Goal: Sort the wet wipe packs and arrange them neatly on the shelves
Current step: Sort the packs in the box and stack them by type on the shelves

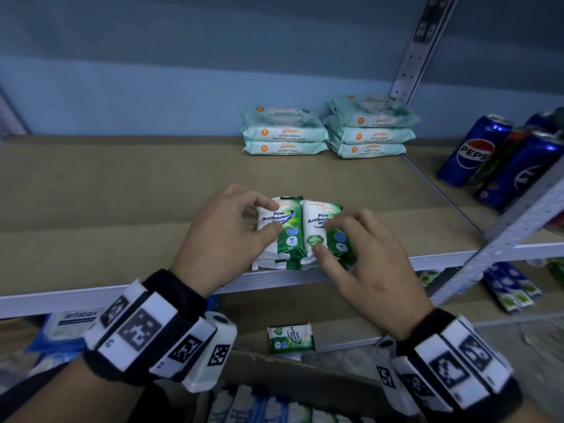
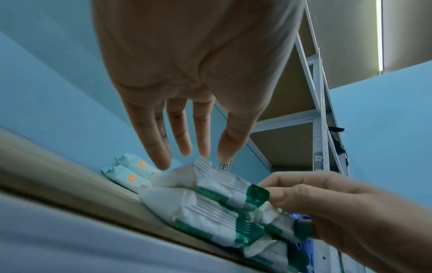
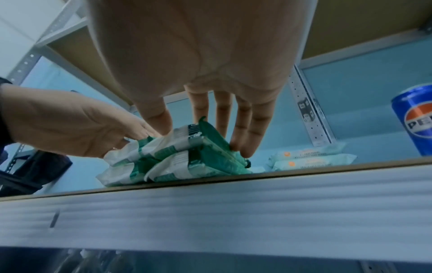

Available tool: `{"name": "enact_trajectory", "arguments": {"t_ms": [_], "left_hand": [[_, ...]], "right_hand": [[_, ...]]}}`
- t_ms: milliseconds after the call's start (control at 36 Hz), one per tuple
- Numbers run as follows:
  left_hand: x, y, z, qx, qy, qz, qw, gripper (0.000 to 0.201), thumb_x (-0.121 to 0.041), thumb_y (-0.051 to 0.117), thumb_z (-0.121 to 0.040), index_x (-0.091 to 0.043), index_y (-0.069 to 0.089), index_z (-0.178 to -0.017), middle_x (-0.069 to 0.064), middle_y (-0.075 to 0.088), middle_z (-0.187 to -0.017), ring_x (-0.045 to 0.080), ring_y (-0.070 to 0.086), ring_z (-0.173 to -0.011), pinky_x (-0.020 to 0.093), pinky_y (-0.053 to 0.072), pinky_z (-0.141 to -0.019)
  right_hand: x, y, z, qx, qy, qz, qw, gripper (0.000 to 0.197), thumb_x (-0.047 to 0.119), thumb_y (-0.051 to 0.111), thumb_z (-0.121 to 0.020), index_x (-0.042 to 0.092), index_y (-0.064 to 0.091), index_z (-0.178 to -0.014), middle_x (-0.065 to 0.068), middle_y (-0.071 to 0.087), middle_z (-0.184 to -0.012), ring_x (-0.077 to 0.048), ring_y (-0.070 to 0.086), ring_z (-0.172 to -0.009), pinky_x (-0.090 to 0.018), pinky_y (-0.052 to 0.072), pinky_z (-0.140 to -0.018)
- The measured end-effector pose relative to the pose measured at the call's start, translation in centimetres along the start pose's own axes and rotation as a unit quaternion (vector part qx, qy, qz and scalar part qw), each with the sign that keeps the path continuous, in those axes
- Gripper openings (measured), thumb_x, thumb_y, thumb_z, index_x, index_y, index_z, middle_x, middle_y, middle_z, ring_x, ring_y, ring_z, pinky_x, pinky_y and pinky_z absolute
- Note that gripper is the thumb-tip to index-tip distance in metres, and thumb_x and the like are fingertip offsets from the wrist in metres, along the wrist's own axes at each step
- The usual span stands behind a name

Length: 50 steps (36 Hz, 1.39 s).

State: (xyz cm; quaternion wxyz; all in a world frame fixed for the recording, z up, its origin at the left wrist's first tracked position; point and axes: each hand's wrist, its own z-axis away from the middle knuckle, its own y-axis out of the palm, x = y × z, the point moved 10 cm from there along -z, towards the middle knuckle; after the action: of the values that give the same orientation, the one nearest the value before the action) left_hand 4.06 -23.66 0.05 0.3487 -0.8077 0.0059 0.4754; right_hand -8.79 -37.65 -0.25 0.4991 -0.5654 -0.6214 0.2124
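Note:
Two small stacks of green-and-white Pine Antibacterial wipe packs [image 1: 282,230] [image 2: 198,203] [image 3: 175,162] sit side by side at the front edge of the brown shelf board [image 1: 122,193]. My left hand [image 1: 259,219] [image 2: 194,157] touches the left stack with nearly straight fingers. My right hand [image 1: 328,236] [image 3: 203,140] rests on the right stack [image 1: 314,218], with its thumb on top and its fingertips [image 3: 243,151] against the right side. Neither hand lifts a pack. Two stacks of mint Guardian wipe packs [image 1: 285,132] [image 1: 370,126] stand at the back of the same shelf.
Blue Pepsi cans [image 1: 476,151] [image 3: 416,120] stand on the neighbouring shelf to the right, past a grey metal upright [image 1: 427,47]. On the shelf below lie a single green pack [image 1: 291,337], a blue Antabax pack [image 1: 73,325] and blue-white packs [image 1: 512,288]. A cardboard box [image 1: 274,370] stands underneath.

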Motion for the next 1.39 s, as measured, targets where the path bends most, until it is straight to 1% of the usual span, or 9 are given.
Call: {"name": "enact_trajectory", "arguments": {"t_ms": [111, 167, 361, 556, 611, 722, 1028, 1250, 1389], "left_hand": [[0.5, 1.8, 0.8, 0.096, 0.003, -0.057, 0.994, 0.042, -0.055, 0.073, -0.074, -0.031, 0.071, -0.108, -0.015, 0.057, -0.111, 0.004, 0.062, -0.1, 0.035, 0.053, -0.093], [0.5, 2.1, 1.1, 0.126, 0.016, -0.066, 0.99, 0.053, -0.058, 0.074, -0.067, -0.033, 0.07, -0.113, -0.022, 0.054, -0.116, 0.001, 0.061, -0.102, 0.032, 0.052, -0.094], [-0.3, 2.1, 1.6, 0.119, 0.065, -0.082, 0.987, 0.048, -0.024, 0.087, -0.072, -0.027, 0.069, -0.116, -0.017, 0.054, -0.111, 0.001, 0.062, -0.097, 0.02, 0.052, -0.088], [-0.9, 2.4, 1.2, 0.14, 0.028, -0.043, 0.989, 0.04, -0.014, 0.088, -0.068, -0.015, 0.071, -0.105, -0.006, 0.055, -0.101, -0.008, 0.062, -0.087, 0.004, 0.046, -0.077], [-1.0, 2.7, 0.7, 0.151, 0.02, -0.084, 0.985, 0.041, -0.02, 0.09, -0.065, -0.02, 0.072, -0.102, -0.008, 0.054, -0.099, -0.004, 0.061, -0.085, 0.007, 0.046, -0.074], [-1.3, 3.7, -0.2, 0.162, 0.001, -0.123, 0.979, 0.042, -0.027, 0.093, -0.061, -0.026, 0.072, -0.098, -0.005, 0.056, -0.102, 0.012, 0.06, -0.088, 0.027, 0.05, -0.085], [-4.8, 10.0, -2.0, 0.184, 0.025, -0.137, 0.973, 0.043, -0.033, 0.093, -0.061, -0.027, 0.068, -0.096, -0.007, 0.055, -0.104, 0.016, 0.061, -0.089, 0.038, 0.051, -0.084], [-6.0, 14.0, -5.7, 0.185, 0.015, -0.141, 0.973, 0.044, -0.032, 0.095, -0.056, -0.026, 0.07, -0.093, -0.01, 0.057, -0.098, 0.014, 0.059, -0.087, 0.031, 0.05, -0.081], [-6.4, 16.6, -8.1, 0.173, 0.001, -0.139, 0.975, 0.044, -0.03, 0.095, -0.057, -0.023, 0.07, -0.093, -0.009, 0.057, -0.098, 0.007, 0.052, -0.08, 0.018, 0.037, -0.063]], "right_hand": [[0.3, 0.5, 0.0, 0.029, -0.032, 0.028, 0.999, 0.041, 0.052, 0.052, -0.089, 0.02, 0.064, -0.112, 0.007, 0.054, -0.107, -0.016, 0.05, -0.099, -0.03, 0.044, -0.086], [0.3, 0.7, 0.0, 0.048, -0.039, 0.034, 0.998, 0.047, 0.054, 0.055, -0.084, 0.02, 0.064, -0.115, 0.006, 0.053, -0.108, -0.016, 0.051, -0.099, -0.03, 0.045, -0.087], [-0.1, 1.2, -0.3, 0.064, -0.041, 0.02, 0.997, 0.041, 0.031, 0.077, -0.076, 0.018, 0.064, -0.113, 0.0, 0.052, -0.11, -0.025, 0.058, -0.092, -0.035, 0.051, -0.077], [-0.7, 1.3, -0.8, 0.088, -0.022, -0.019, 0.996, 0.043, 0.029, 0.08, -0.077, 0.017, 0.065, -0.116, 0.001, 0.049, -0.114, -0.024, 0.055, -0.101, -0.036, 0.048, -0.09], [-1.0, 1.1, -0.7, 0.094, -0.017, -0.036, 0.995, 0.046, 0.03, 0.08, -0.078, 0.019, 0.065, -0.119, 0.002, 0.049, -0.117, -0.022, 0.054, -0.105, -0.034, 0.046, -0.094], [-1.8, 0.4, -0.3, 0.088, -0.001, -0.048, 0.995, 0.048, 0.031, 0.08, -0.08, 0.018, 0.064, -0.123, 0.003, 0.049, -0.12, -0.02, 0.053, -0.109, -0.033, 0.045, -0.098], [-7.0, -3.0, 0.3, 0.097, 0.082, 0.044, 0.991, 0.043, 0.026, 0.079, -0.08, 0.019, 0.066, -0.121, 0.0, 0.053, -0.123, -0.023, 0.057, -0.106, -0.035, 0.049, -0.089], [-9.9, -4.8, -1.2, 0.098, 0.11, 0.199, 0.969, 0.024, 0.023, 0.063, -0.09, 0.021, 0.065, -0.114, -0.001, 0.06, -0.115, -0.027, 0.049, -0.107, -0.037, 0.043, -0.084], [-11.8, -5.3, -3.2, 0.147, 0.125, 0.255, 0.947, 0.027, 0.013, 0.051, -0.095, 0.016, 0.06, -0.121, -0.008, 0.061, -0.118, -0.029, 0.049, -0.117, -0.037, 0.042, -0.083]]}}
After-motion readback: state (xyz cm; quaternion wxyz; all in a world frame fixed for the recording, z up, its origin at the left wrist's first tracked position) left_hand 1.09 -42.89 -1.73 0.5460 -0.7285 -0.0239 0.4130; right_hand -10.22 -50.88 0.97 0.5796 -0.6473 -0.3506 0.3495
